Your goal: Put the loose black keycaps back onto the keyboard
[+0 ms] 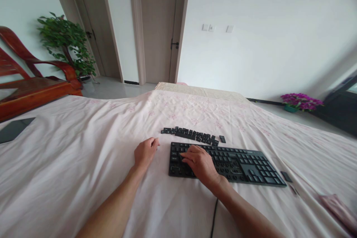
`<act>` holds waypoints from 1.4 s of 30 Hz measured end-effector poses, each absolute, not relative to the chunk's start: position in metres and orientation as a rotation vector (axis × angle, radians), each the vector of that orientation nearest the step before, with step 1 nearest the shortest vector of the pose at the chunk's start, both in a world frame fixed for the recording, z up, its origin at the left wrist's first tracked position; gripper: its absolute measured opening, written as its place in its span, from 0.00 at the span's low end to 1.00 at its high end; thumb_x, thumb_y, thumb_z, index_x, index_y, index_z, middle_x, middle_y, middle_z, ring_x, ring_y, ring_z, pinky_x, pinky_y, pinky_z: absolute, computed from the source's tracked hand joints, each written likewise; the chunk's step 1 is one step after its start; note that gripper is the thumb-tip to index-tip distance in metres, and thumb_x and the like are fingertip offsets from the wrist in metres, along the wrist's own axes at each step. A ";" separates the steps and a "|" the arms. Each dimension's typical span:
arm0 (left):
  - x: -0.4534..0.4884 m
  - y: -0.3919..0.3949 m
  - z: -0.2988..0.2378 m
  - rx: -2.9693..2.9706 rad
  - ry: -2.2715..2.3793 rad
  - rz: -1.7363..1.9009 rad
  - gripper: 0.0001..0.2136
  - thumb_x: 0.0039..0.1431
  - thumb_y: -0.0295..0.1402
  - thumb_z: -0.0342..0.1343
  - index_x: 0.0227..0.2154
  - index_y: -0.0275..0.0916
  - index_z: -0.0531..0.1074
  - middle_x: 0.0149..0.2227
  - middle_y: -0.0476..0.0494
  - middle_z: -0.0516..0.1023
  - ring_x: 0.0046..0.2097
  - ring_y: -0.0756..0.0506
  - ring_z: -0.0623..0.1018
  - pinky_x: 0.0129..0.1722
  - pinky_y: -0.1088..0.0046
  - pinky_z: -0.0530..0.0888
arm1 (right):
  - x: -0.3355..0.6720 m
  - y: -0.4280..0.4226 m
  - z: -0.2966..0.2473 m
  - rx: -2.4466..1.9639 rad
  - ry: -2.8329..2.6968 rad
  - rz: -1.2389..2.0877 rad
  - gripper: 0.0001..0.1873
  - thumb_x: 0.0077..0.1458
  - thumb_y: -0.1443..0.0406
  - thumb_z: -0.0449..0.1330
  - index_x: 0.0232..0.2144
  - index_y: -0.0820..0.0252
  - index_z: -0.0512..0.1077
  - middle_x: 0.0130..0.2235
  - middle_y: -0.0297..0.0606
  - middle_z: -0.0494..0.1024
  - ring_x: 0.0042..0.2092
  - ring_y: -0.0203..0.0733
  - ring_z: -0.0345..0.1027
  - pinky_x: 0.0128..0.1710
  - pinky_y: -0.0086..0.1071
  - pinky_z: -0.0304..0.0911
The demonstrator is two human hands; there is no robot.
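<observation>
A black computer keyboard (251,167) lies on the cloth-covered surface, several of its keycaps gone in the left and middle parts. My right hand (200,161) reaches over its left end, thumb and index finger drawn together down at the keys; whatever is between them is hidden. Left of the keyboard, my left hand (145,151) rests near the cloth with its fingers curled closed. A tiny pale spot shows by its fingertips, too small to name. Just behind the keyboard lie loose black keycaps (192,134) in a slanting row, including a long bar.
A small dark piece (286,176) and a thin pointed tool (294,189) lie right of the keyboard. Its cable (214,217) runs toward me. A pink cloth (337,208) sits at right, a dark flat tablet-like object (13,130) at far left. The pale tablecloth (92,156) is wrinkled.
</observation>
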State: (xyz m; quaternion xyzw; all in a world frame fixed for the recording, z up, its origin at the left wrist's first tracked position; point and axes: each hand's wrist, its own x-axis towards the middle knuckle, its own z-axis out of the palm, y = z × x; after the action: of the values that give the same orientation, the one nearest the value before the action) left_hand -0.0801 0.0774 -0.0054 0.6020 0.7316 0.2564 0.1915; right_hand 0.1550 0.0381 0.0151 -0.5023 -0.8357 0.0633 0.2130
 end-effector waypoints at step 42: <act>-0.081 0.078 -0.009 1.686 2.027 0.724 0.19 0.60 0.48 0.43 0.29 0.46 0.76 0.29 0.49 0.80 0.32 0.47 0.75 0.29 0.74 0.58 | 0.141 0.139 0.038 -1.771 -2.237 0.107 0.16 0.60 0.62 0.51 0.46 0.48 0.75 0.46 0.35 0.76 0.48 0.42 0.63 0.46 0.30 0.55</act>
State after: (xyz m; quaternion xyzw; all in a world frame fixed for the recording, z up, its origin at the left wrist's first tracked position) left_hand -0.0805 0.0780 -0.0095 0.6039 0.7261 0.2592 0.2022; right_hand 0.1413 0.1392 0.0382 -0.6139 -0.7755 0.0370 0.1428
